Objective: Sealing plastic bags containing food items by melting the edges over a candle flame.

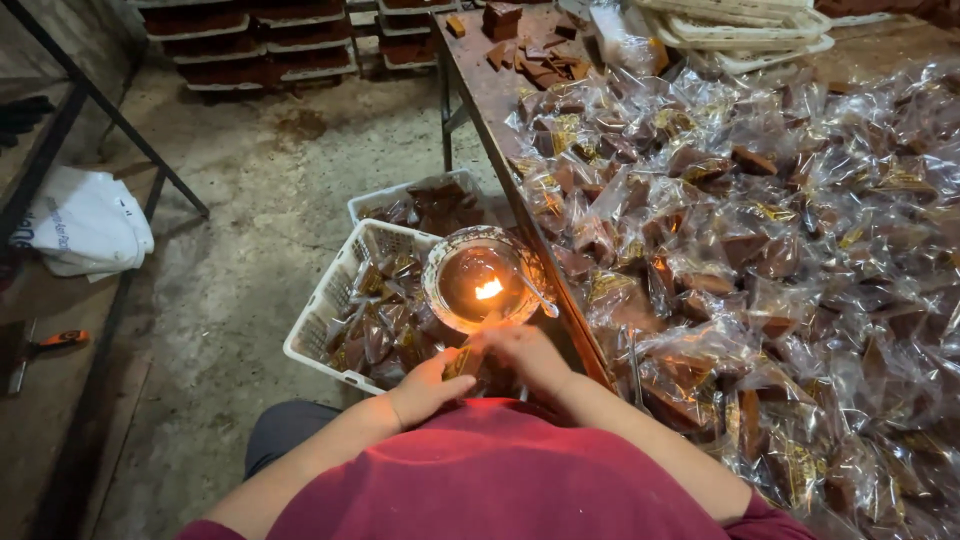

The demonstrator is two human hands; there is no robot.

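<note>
My left hand [425, 388] and my right hand [528, 357] meet just below a round bowl [437, 262] with a small flame [489, 289] burning in it. Together they pinch a small clear-wrapped brown packet [466, 360], mostly hidden by the fingers. A thin metal rod [538, 297] leans on the bowl's right rim. The bowl rests on a white plastic basket [318, 318] filled with wrapped brown pieces.
A table [480, 75] to the right is heaped with several clear packets of brown blocks [760, 250]. A second white basket [372, 203] stands behind the first. White trays [750, 30] sit at the far end. Stacked trays [250, 45], a white bag [85, 225] and a metal frame [130, 140] are on the left.
</note>
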